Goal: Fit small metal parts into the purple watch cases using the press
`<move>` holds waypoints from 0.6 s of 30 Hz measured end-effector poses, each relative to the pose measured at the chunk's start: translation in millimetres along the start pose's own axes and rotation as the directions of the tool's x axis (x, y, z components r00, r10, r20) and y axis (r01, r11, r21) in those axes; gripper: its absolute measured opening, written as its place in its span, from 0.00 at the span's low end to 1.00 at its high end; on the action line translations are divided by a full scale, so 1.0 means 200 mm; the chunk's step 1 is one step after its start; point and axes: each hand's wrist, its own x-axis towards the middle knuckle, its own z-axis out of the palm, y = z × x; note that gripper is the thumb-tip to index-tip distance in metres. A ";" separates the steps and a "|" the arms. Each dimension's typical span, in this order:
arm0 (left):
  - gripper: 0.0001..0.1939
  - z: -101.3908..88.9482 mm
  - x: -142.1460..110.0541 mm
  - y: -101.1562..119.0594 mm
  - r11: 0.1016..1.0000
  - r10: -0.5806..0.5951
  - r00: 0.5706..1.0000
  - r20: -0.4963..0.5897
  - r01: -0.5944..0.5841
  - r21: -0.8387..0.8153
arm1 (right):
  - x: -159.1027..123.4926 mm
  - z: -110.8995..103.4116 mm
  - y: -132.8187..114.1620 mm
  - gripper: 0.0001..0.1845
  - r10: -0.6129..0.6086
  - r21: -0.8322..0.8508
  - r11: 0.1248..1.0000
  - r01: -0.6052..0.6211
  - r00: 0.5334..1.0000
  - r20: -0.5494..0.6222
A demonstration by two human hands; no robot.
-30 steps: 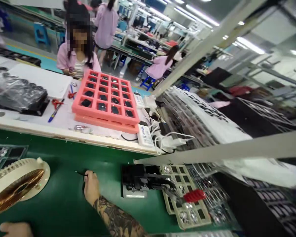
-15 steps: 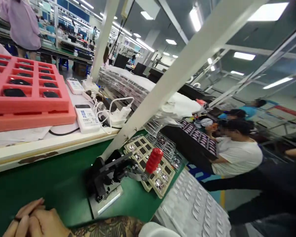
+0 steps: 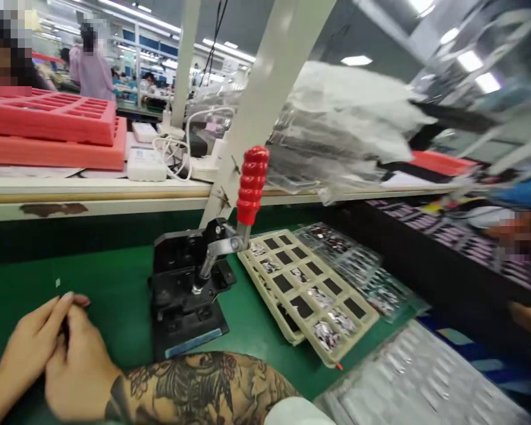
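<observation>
At the lower left, my left hand and my right hand meet over the green mat. Both have their fingers curled and pressed together. Anything between them is hidden. A tattooed forearm runs from my right hand toward the lower middle. To the right of my hands stands a black toggle clamp fixture, touched by neither hand. Its red ribbed handle points up. A tiny pale piece shows on the mat just beyond my fingertips.
Right of the fixture lie stacked beige trays with small shiny parts in some pockets, beside clear plastic trays. Red foam trays and white cabled devices sit on the shelf. A slanted white post rises behind. Other people are nearby.
My view has swung and levelled, so the fixture and beige trays appear larger and more upright. My hands show more fully and remain together at the lower left.
</observation>
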 end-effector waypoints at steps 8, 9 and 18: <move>0.36 -0.06 -0.08 0.15 0.869 -0.292 0.955 -0.056 0.241 -0.433 | -0.01 -0.03 0.01 0.24 -0.062 0.289 0.955 0.060 0.998 -0.004; 0.36 -0.08 -0.09 0.14 0.852 -0.300 0.952 -0.057 0.240 -0.466 | -0.02 -0.02 0.01 0.20 -0.069 0.282 0.958 0.056 0.997 0.035; 0.26 -0.12 -0.08 0.13 0.763 -0.212 0.977 0.003 0.167 -0.624 | -0.02 -0.03 0.04 0.15 -0.098 0.273 0.959 0.074 0.992 0.076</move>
